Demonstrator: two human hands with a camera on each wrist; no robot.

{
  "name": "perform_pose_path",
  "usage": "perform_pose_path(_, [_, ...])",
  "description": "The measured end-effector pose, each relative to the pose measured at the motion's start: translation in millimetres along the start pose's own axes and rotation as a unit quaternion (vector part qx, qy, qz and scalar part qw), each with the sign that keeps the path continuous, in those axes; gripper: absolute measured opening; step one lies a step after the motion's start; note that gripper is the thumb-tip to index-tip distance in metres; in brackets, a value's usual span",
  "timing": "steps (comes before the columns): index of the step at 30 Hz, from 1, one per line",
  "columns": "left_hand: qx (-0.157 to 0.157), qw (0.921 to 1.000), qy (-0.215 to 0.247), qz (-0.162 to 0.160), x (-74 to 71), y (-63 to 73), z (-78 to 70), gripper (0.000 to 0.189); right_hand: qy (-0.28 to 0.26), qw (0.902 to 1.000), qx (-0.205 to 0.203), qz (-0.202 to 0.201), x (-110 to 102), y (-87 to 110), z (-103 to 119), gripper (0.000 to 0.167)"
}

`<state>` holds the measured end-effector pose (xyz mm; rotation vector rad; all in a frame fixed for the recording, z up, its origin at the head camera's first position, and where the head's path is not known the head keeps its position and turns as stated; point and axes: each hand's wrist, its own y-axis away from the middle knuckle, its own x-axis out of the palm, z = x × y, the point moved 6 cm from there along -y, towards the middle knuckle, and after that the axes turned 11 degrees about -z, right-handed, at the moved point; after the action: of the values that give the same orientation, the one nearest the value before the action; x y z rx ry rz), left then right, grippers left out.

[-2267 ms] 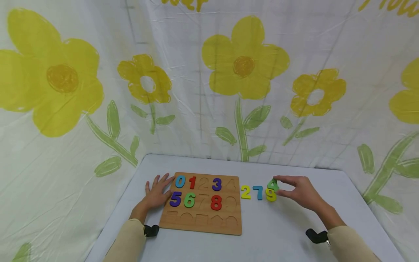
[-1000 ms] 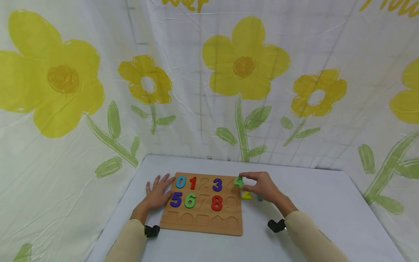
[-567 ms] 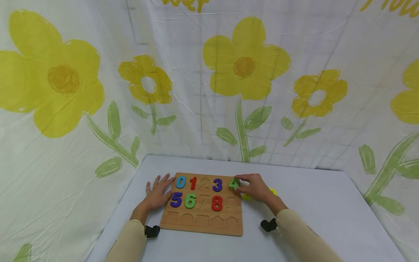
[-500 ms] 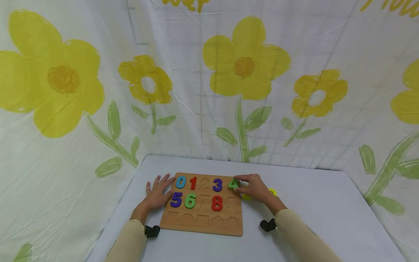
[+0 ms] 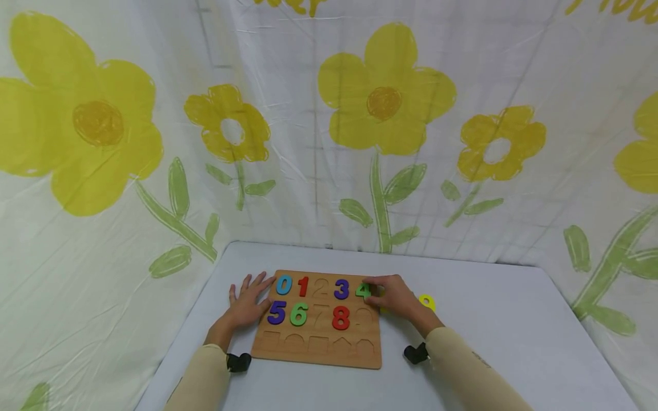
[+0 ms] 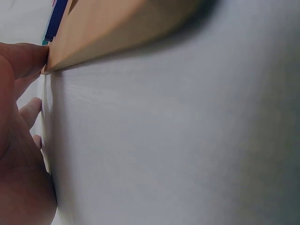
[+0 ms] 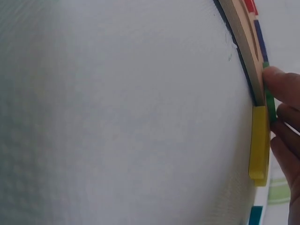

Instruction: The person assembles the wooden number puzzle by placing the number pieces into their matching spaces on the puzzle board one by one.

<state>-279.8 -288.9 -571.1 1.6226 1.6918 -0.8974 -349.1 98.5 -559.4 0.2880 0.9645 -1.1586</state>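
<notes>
Our right hand (image 5: 394, 295) edge-pinches the green numeral 4 (image 5: 362, 290), probably light; our spread left hand (image 5: 245, 307) touches the wooden board (image 5: 321, 330).

The head view looks forward and down across the tabletop (image 5: 540, 319) to its far edge. Both wrist views sit low and close, each sharing the wooden board (image 5: 320, 331) with it.
</notes>
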Motion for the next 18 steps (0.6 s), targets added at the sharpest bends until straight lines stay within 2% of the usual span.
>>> perform_pose_path(10, [0.000, 1.0000, -0.001, 0.001, -0.6, 0.8, -1.4, 0.063, 0.014, 0.9995, -0.025, -0.010, -5, 5.3, 6, 0.050])
perform_pose_path(18, [0.006, 1.0000, 0.001, -0.005, -1.2, 0.2, -2.2, 0.062, 0.009, 0.9992, -0.023, -0.033, -29, 15.0, 6, 0.054])
